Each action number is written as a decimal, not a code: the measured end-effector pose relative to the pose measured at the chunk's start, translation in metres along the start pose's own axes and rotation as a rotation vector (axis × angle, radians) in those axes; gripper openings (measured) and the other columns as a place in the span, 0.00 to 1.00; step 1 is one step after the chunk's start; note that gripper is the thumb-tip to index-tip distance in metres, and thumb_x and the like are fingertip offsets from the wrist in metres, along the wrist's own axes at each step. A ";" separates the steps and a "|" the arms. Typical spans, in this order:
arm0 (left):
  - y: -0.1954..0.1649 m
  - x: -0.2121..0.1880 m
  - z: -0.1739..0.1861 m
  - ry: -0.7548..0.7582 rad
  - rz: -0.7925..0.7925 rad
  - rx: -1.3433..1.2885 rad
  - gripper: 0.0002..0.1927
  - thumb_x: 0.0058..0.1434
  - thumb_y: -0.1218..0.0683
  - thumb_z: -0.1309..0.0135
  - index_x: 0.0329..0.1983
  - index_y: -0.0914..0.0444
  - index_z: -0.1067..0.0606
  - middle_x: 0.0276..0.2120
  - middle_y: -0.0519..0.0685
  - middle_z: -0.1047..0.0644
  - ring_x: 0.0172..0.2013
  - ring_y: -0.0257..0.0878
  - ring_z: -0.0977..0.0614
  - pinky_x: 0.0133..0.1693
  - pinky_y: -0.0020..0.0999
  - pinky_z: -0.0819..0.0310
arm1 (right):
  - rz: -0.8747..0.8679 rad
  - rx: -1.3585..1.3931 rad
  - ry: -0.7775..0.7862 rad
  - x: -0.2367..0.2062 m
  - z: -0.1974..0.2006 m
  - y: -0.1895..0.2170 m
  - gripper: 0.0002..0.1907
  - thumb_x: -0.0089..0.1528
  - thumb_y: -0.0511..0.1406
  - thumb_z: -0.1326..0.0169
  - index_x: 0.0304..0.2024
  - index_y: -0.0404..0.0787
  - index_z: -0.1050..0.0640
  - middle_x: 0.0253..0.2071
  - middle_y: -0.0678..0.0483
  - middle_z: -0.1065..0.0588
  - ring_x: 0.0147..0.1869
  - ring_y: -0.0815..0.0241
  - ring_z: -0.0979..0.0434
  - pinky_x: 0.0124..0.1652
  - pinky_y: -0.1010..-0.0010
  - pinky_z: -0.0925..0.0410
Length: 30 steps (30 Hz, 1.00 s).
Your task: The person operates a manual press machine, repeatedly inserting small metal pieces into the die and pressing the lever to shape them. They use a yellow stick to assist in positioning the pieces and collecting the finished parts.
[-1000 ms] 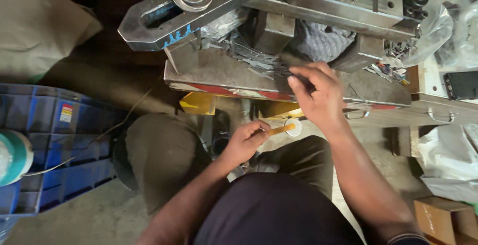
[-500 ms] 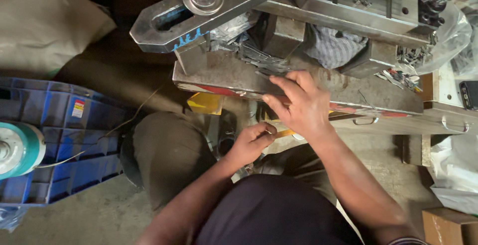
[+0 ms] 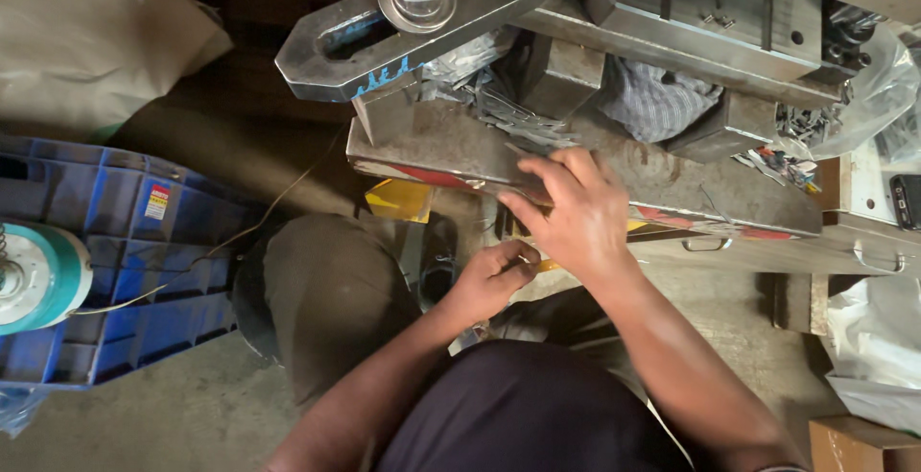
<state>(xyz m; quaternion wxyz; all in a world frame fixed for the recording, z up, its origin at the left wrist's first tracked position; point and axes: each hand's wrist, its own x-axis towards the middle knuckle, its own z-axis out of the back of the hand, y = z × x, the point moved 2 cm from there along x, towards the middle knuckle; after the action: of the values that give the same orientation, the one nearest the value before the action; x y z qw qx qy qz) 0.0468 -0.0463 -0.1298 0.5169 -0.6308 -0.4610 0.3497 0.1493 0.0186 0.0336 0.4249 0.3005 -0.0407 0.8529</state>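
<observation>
My right hand reaches over the front edge of a heavy steel press bed, its fingers curled down near a pile of thin metal strips. What the fingers pinch is hidden. My left hand sits just below it, above my lap, fingers closed on a small yellowish piece that barely shows. The two hands nearly touch.
A thick slotted steel arm with a screw juts out above the bed. A blue plastic crate and a teal spool stand at the left. A checked cloth, a drawer handle and plastic bags lie at the right.
My right hand has moved left and down toward my left hand. The small white ring seen between the hands earlier is now covered. The view has shifted right.
</observation>
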 end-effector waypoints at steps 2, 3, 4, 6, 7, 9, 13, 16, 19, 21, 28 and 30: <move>-0.001 0.000 0.001 -0.010 -0.011 0.004 0.05 0.65 0.59 0.48 0.40 0.66 0.25 0.27 0.41 0.28 0.30 0.28 0.29 0.34 0.27 0.33 | -0.020 0.029 0.001 -0.001 0.002 -0.001 0.21 0.56 0.44 0.30 0.47 0.43 0.19 0.42 0.54 0.27 0.44 0.52 0.23 0.42 0.60 0.29; -0.001 0.000 0.000 -0.015 -0.013 0.017 0.05 0.65 0.59 0.48 0.39 0.66 0.25 0.26 0.41 0.28 0.30 0.29 0.29 0.34 0.27 0.33 | -0.044 0.050 0.006 -0.001 0.002 -0.001 0.22 0.57 0.45 0.30 0.49 0.42 0.19 0.42 0.54 0.27 0.45 0.52 0.23 0.42 0.61 0.29; -0.001 0.000 0.000 -0.017 -0.014 0.031 0.05 0.65 0.59 0.48 0.39 0.66 0.25 0.26 0.42 0.29 0.30 0.29 0.28 0.34 0.27 0.32 | -0.070 0.070 0.010 0.000 0.003 -0.001 0.23 0.57 0.45 0.30 0.50 0.42 0.19 0.43 0.54 0.27 0.45 0.52 0.23 0.42 0.61 0.29; -0.002 -0.001 -0.001 -0.013 -0.010 0.024 0.05 0.65 0.59 0.48 0.40 0.66 0.25 0.27 0.42 0.28 0.31 0.29 0.29 0.35 0.27 0.32 | 0.001 0.006 0.030 0.004 0.004 0.002 0.25 0.57 0.47 0.31 0.52 0.42 0.18 0.41 0.54 0.28 0.43 0.52 0.24 0.41 0.60 0.30; -0.002 -0.001 -0.002 -0.009 -0.007 0.020 0.05 0.65 0.59 0.48 0.40 0.66 0.25 0.28 0.42 0.28 0.32 0.28 0.29 0.35 0.27 0.32 | 0.035 -0.027 0.041 0.006 0.004 0.004 0.26 0.56 0.47 0.31 0.53 0.43 0.18 0.39 0.53 0.28 0.42 0.52 0.24 0.40 0.60 0.30; -0.003 -0.001 -0.003 -0.002 0.030 0.024 0.05 0.65 0.59 0.48 0.41 0.66 0.25 0.27 0.42 0.29 0.31 0.29 0.30 0.34 0.28 0.34 | 0.056 -0.042 0.048 0.012 0.005 0.006 0.27 0.56 0.49 0.32 0.53 0.43 0.18 0.39 0.53 0.29 0.42 0.51 0.24 0.40 0.60 0.30; -0.007 -0.001 -0.001 0.020 -0.046 0.050 0.05 0.65 0.59 0.49 0.41 0.66 0.26 0.28 0.43 0.28 0.33 0.29 0.28 0.37 0.28 0.31 | 0.058 -0.054 0.079 0.022 0.003 0.011 0.28 0.55 0.50 0.32 0.53 0.43 0.18 0.38 0.52 0.29 0.41 0.51 0.24 0.38 0.61 0.30; -0.008 -0.002 0.001 0.014 -0.008 0.045 0.06 0.65 0.59 0.49 0.41 0.66 0.25 0.27 0.43 0.29 0.31 0.30 0.29 0.35 0.29 0.33 | 0.069 -0.052 0.065 0.021 0.004 0.012 0.25 0.56 0.48 0.32 0.51 0.43 0.18 0.40 0.52 0.29 0.42 0.50 0.25 0.39 0.61 0.29; -0.009 -0.003 0.002 0.006 -0.009 0.046 0.06 0.67 0.58 0.49 0.39 0.67 0.26 0.27 0.44 0.30 0.31 0.30 0.30 0.34 0.30 0.33 | 0.072 -0.052 0.031 0.012 0.006 0.010 0.20 0.57 0.43 0.32 0.50 0.44 0.17 0.40 0.53 0.29 0.42 0.51 0.25 0.40 0.61 0.29; -0.011 -0.004 0.001 -0.007 -0.047 0.064 0.05 0.66 0.58 0.48 0.40 0.66 0.25 0.28 0.42 0.28 0.32 0.29 0.28 0.35 0.28 0.32 | 0.083 -0.041 -0.001 0.005 0.008 0.006 0.16 0.58 0.39 0.32 0.47 0.44 0.16 0.39 0.55 0.28 0.40 0.52 0.25 0.39 0.62 0.30; -0.012 -0.002 -0.003 0.004 0.060 -0.046 0.04 0.66 0.60 0.47 0.42 0.66 0.25 0.28 0.39 0.30 0.29 0.26 0.31 0.31 0.25 0.37 | 0.092 0.048 -0.073 -0.025 0.014 -0.025 0.09 0.57 0.30 0.32 0.39 0.42 0.15 0.36 0.55 0.25 0.37 0.52 0.26 0.37 0.62 0.32; -0.012 -0.003 -0.004 0.011 0.093 -0.059 0.05 0.66 0.60 0.47 0.43 0.66 0.25 0.27 0.39 0.30 0.28 0.27 0.32 0.30 0.26 0.38 | 0.026 0.093 -0.113 -0.035 0.017 -0.037 0.08 0.59 0.30 0.33 0.41 0.42 0.16 0.38 0.54 0.24 0.40 0.54 0.24 0.40 0.65 0.30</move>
<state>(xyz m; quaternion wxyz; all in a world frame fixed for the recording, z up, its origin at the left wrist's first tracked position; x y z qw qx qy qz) 0.0470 -0.0499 -0.1169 0.4837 -0.6686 -0.4384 0.3562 0.2008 0.0121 0.0219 0.3965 0.3671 -0.0287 0.8409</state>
